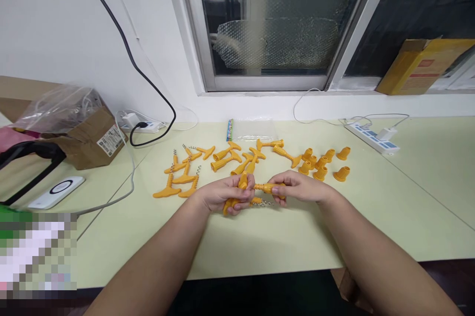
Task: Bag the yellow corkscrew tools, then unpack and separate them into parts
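Observation:
My left hand is closed round yellow T-shaped corkscrew handles near the table's middle; a metal spiral sticks out to its right. My right hand pinches the yellow sleeve of a corkscrew whose other end reaches into my left hand. Left of the hands lie several yellow corkscrews with bare spirals. Behind the hands are several corkscrews with sleeves over their spirals. Several loose yellow sleeves stand or lean in a group to the right.
A clear plastic bag lies at the back of the table. At the left are a cardboard box, a white charging pad and a grey cable. Power strips sit back left and back right, below the window.

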Tool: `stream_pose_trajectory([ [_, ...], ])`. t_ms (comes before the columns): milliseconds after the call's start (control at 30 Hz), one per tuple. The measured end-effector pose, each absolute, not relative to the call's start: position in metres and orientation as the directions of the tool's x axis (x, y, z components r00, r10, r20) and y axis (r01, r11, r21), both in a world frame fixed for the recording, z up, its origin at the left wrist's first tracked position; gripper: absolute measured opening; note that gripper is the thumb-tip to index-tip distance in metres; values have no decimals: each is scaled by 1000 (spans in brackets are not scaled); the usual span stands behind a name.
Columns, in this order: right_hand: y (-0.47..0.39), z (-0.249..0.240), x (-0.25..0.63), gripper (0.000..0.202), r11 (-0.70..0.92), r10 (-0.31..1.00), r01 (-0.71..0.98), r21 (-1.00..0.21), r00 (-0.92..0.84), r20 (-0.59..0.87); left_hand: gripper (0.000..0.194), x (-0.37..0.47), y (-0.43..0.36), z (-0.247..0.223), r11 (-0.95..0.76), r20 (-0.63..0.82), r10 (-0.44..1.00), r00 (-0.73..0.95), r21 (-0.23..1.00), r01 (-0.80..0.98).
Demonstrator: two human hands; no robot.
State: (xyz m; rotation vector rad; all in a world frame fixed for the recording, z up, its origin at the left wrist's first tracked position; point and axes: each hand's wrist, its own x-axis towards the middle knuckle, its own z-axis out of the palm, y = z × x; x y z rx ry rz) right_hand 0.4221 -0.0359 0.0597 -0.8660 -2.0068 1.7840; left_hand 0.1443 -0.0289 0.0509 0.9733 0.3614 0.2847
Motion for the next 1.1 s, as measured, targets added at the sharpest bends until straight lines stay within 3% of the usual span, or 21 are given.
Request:
stream_pose_trajectory([
  [233, -37, 59, 420, 32, 411, 729, 338, -847, -679, 83, 29, 142, -29, 55, 496, -177, 430, 885, 866, -68],
  [433, -33, 48, 420, 31, 708, 690, 431, -559, -591, 417, 28, 146, -27, 54, 627, -206, 507, 837, 754, -194],
  [800, -28, 43, 418, 33, 866, 492, 401, -300, -571, 657, 19, 147, -30, 59, 681, -146, 508, 849, 672, -292],
  [967, -29, 43, 416, 32, 855, 511, 402, -328, -539, 670, 25, 149, -34, 63, 702, -118, 498, 859, 637, -319],
  [1100, -32, 44, 416, 21, 731, 680, 352, -585, -452, 577, 26, 152, -35, 65, 691, -168, 492, 854, 673, -266],
])
